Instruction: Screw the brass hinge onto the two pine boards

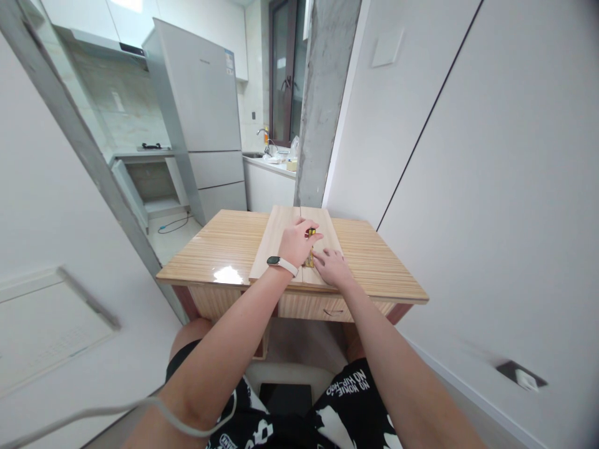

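Two pale wooden boards (276, 234) lie side by side on a desk, with a narrow seam between them. My left hand (296, 242), with a white-strapped band at the wrist, is closed over the seam. Its thumb and fingers pinch a small black-and-yellow piece (311, 232) whose exact kind I cannot make out. Just below, a small brass-coloured metal strip (308, 259), hinge-like in look, rests along the seam. My right hand (331, 266) lies flat on the right board with fingers stretched out. Its fingertips are at the edge of the metal strip.
The glossy wood-grain desk (210, 243) extends past the boards on both sides and has a drawer (333, 310) below. A white wall (491, 187) rises at the right. Behind stand a fridge (210, 93) and a sink counter (269, 181). A pale cable (116, 408) crosses my left forearm.
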A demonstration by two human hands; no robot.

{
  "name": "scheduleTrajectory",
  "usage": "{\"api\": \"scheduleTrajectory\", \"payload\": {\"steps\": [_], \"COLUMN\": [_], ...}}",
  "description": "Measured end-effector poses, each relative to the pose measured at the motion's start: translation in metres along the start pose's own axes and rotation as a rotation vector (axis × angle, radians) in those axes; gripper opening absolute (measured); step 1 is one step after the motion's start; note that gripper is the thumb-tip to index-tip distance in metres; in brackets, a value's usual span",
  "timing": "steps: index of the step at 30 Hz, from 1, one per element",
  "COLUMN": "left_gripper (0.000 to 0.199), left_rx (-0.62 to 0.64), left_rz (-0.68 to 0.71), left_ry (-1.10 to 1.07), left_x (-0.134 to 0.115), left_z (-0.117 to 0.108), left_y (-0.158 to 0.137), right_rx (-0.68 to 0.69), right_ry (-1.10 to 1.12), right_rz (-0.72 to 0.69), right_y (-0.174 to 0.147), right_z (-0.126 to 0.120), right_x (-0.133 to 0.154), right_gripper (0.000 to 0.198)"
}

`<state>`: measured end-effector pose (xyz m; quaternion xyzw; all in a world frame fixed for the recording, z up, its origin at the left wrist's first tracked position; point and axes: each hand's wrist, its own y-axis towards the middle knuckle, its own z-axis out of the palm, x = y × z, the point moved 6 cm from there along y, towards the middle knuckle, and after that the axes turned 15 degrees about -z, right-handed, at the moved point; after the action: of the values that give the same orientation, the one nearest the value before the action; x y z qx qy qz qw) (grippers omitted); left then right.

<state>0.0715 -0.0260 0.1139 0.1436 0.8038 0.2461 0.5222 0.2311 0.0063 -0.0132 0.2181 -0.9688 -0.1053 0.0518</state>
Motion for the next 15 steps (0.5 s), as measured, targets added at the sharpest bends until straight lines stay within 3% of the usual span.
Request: {"api": "scheduleTrajectory", "payload": {"steps": [5, 9, 15], "left_gripper": [0.018, 0.031, 0.018], "left_rx": [0.001, 0.057, 0.082], "left_rz": [-0.037, -0.114, -0.054], "left_ry": [-0.009, -0.132, -0.127], "left_x": [0.0009, 0.0039, 0.0045], "left_z": [0.0001, 0.0026, 0.0049], "left_y": [0.0021, 0.0025, 0.0014], "right_rx": [-0.001, -0.022, -0.020], "right_ry": [0.004, 0.015, 0.020], "right_rz": [0.005, -0.003, 0.000], "right_y": [0.0001, -0.0004, -0.0003], "right_z": [0.0025, 0.0027, 0.0020], "right_x": [-0.0017, -0.0027, -0.0028], "right_gripper": [0.053, 0.053, 0.053]}}
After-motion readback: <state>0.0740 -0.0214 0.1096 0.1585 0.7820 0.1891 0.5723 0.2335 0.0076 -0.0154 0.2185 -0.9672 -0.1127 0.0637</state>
